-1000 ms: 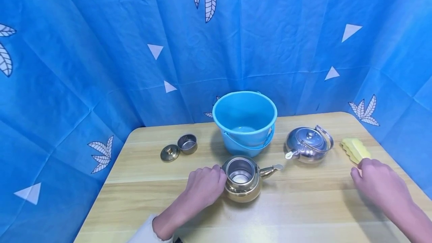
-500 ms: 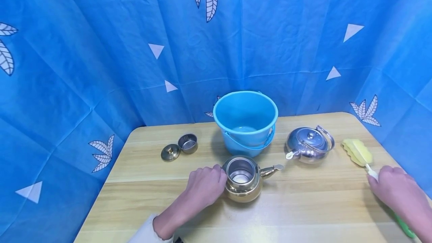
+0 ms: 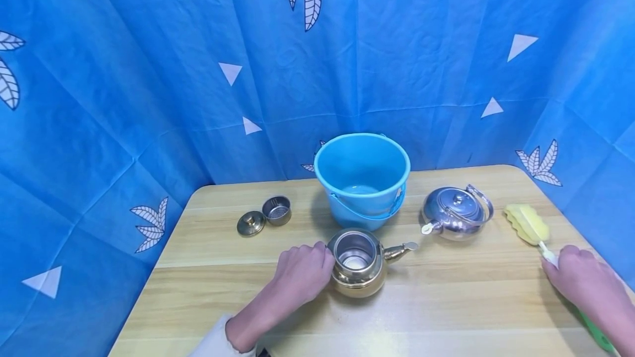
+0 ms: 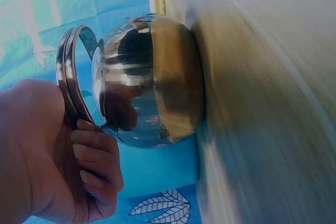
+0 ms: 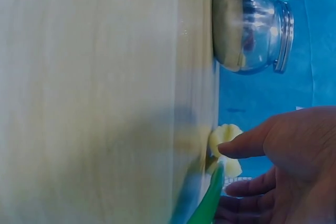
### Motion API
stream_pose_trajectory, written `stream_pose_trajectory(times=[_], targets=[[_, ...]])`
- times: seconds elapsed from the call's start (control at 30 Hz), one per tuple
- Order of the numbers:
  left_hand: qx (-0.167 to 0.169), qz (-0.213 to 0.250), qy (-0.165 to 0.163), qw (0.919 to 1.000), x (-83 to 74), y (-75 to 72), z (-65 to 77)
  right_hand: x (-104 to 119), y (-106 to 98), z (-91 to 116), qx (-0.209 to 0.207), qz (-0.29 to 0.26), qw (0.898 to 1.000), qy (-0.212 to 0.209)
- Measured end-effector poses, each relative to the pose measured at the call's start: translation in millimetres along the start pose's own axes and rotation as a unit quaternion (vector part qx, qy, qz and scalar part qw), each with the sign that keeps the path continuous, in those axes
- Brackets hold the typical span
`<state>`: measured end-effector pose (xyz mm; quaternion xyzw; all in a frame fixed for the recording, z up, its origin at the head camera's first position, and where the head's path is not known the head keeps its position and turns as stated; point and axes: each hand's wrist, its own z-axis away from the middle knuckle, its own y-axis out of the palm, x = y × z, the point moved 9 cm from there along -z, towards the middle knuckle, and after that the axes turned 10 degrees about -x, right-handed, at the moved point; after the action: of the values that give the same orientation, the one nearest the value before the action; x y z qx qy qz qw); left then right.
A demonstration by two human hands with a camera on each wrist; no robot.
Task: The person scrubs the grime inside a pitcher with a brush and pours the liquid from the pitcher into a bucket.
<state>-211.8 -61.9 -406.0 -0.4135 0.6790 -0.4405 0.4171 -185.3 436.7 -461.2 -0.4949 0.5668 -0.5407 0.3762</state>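
Note:
My left hand (image 3: 305,273) grips the handle of a gold-coloured metal teapot (image 3: 358,286), lidless and upright on the wooden table, its spout facing right. The left wrist view shows the curled fingers at the loop handle (image 4: 67,72). At the right side, my right hand (image 3: 585,280) holds a sponge brush by its handle. Its yellow sponge head (image 3: 527,223) lies towards the back. In the right wrist view the thumb (image 5: 244,144) lies over the brush's neck, and the green handle (image 5: 207,203) runs beside the fingers. The palm hides part of the handle in the head view.
A light blue bucket (image 3: 342,208) stands just behind the gold teapot. To its right sits a silver teapot (image 3: 453,225) with its lid on. A small gold lid (image 3: 250,223) and a metal strainer cup (image 3: 278,215) lie at the back left. Blue curtains (image 3: 416,59) surround the table (image 3: 223,291).
My right hand has drawn back from the sponge head along the brush to its handle, bringing the white neck and green end into sight. My left hand and the gold teapot have stayed put.

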Motion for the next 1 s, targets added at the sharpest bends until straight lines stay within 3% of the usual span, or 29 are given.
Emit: stream_pose_trajectory(times=[0.2, 0.43, 0.63, 0.83, 1.0], targets=[[-0.002, -0.005, 0.001, 1.0000, 0.2, -0.1, 1.9, -0.7, 9.4, 3.4, 0.044, -0.005, 0.999, -0.008], [-0.006, -0.004, 0.001, 1.0000, 0.6, -0.9, 1.7, -4.9, 14.5, 3.8, 0.064, -0.038, 0.997, -0.010], [-0.003, -0.003, 0.000, 1.0000, 0.4, -0.1, 1.5, -1.5, -2.6, 0.2, -0.007, -0.036, 0.998, -0.041], [-0.005, -0.006, 0.002, 1.0000, 0.1, -0.4, 1.5, -13.2, -5.5, 2.2, 0.025, -0.055, 0.998, 0.032], [-0.006, -0.008, 0.005, 0.9999, -0.5, -0.4, 1.1, -9.5, -24.3, 5.3, -0.040, -0.076, 0.996, -0.008]])
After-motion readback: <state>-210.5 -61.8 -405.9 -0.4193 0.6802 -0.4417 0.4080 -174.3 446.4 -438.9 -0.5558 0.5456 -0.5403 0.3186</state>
